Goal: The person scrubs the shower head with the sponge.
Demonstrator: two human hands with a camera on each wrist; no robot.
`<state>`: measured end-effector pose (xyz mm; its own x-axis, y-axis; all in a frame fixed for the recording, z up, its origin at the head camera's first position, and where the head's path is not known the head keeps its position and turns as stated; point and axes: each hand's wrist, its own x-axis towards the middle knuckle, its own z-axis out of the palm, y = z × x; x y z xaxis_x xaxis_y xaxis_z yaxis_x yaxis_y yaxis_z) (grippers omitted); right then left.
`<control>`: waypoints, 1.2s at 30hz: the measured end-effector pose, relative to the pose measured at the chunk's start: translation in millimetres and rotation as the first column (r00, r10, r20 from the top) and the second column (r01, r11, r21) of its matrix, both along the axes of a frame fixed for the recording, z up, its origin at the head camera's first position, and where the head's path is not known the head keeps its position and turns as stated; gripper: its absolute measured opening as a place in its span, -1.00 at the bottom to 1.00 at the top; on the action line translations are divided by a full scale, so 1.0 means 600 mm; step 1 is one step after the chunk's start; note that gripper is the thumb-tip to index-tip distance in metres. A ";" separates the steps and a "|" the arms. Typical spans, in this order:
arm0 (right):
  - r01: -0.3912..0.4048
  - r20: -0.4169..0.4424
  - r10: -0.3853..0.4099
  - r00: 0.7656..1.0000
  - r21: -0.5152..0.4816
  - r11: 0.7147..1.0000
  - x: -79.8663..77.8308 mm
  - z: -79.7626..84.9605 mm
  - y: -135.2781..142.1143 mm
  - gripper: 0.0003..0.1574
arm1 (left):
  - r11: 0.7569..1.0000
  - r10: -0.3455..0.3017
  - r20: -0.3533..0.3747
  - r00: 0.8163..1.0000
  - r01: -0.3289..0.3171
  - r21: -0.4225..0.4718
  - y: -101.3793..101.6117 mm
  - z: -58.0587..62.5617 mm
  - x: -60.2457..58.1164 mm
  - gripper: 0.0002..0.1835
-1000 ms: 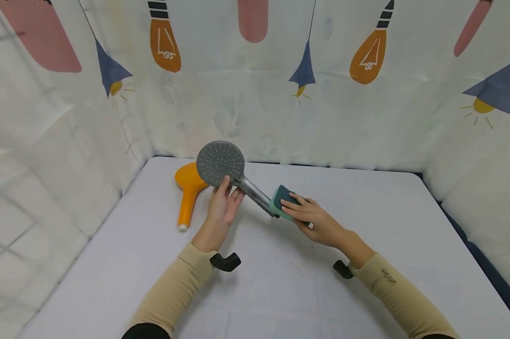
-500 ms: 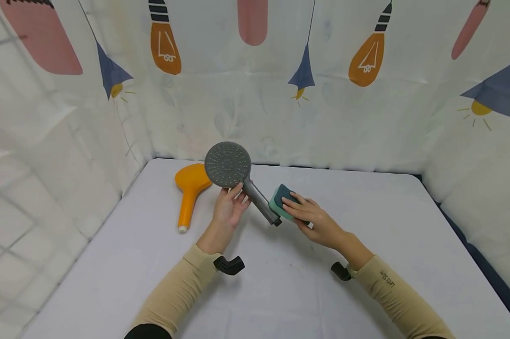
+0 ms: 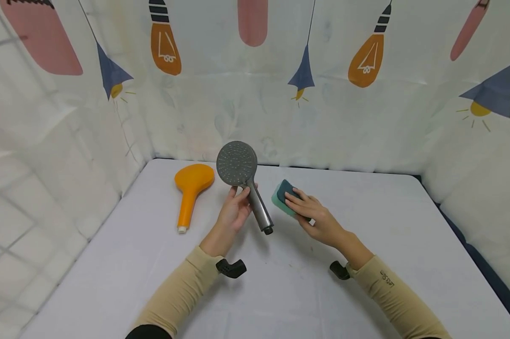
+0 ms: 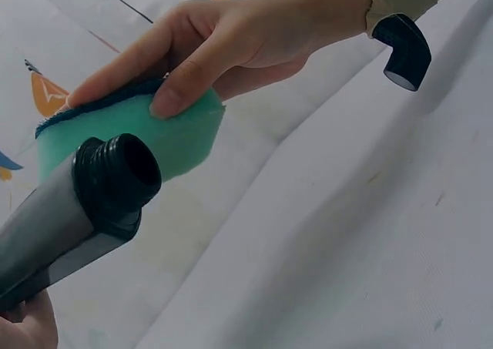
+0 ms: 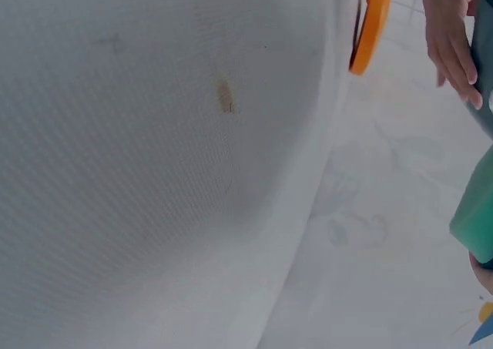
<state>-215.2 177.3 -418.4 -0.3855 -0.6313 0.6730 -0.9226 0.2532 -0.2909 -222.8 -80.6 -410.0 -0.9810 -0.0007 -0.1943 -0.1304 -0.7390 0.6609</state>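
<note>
In the head view my left hand (image 3: 234, 214) holds a grey shower head (image 3: 236, 163) by its neck, above the table. Its nozzle face points toward me and its handle slants down to the right, ending in the black threaded end (image 4: 123, 172) that shows large in the left wrist view. My right hand (image 3: 320, 223) grips a sponge (image 3: 282, 202), light green with a dark teal scouring side under the fingers. A small gap separates sponge and handle in the head view. The right wrist view catches only part of the sponge (image 5: 474, 218) and the left hand (image 5: 451, 45).
An orange shower head (image 3: 191, 190) with a white handle end lies on the white-covered table (image 3: 280, 292), left of my left hand. A pale curtain (image 3: 255, 108) with lamp prints hangs right behind the table's far edge and along both sides.
The shower head has shifted right and its handle has swung steeper, away from the sponge. A gap now shows between them. My right hand and sponge have barely moved.
</note>
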 end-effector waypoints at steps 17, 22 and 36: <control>0.025 -0.021 -0.026 0.999 -0.043 0.999 0.000 0.002 -0.008 -0.13 | 0.985 -0.124 -0.009 0.992 0.122 -0.120 0.003 0.006 0.003 -0.75; 0.018 -0.021 -0.019 1.000 -0.051 0.999 -0.001 0.002 -0.009 -0.13 | 0.979 -0.098 -0.021 0.995 0.093 -0.182 0.005 0.005 0.005 -0.77; -0.037 -0.046 0.034 0.998 -0.058 0.998 0.017 0.001 -0.031 -0.19 | 0.970 -0.121 -0.213 0.969 0.070 -0.234 0.005 0.006 0.009 -0.34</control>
<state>-205.0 158.8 -417.6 -0.3319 -0.6027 0.7257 -0.9433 0.2036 -0.2623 -217.4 -77.8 -406.3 -0.9967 0.0768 0.0251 -0.0224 -0.5611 0.8274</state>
